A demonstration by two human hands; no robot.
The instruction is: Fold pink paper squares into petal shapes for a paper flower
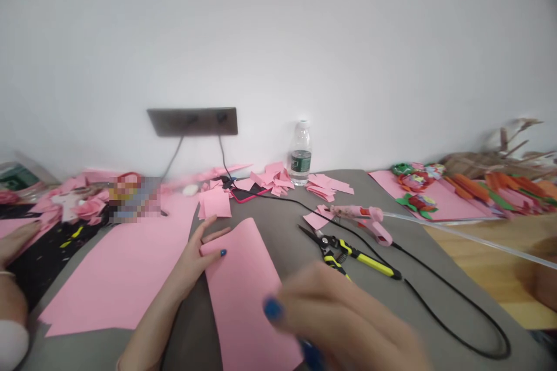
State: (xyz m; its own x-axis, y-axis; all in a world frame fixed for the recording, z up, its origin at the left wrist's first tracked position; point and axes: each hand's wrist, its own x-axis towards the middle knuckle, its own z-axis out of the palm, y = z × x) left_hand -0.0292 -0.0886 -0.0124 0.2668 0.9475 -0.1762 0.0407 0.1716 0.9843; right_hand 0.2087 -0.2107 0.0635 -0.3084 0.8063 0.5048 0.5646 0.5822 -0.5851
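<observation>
A folded sheet of pink paper lies on the grey table in front of me, its far end curving up at the fold. My left hand holds its left edge, thumb on top and the other fingers stretched out around the far corner. Over the paper's near right side is my right hand, fingers bent and smeared by motion. Whether anything is in it I cannot make out. Beyond it lie yellow-and-black pruning shears and a pink glue gun with a clear glue stick.
Large pink sheets lie at left beside another person's hand. Pink paper pieces and a water bottle stand near the wall. A black cord loops at right. Paper flowers rest on pink paper.
</observation>
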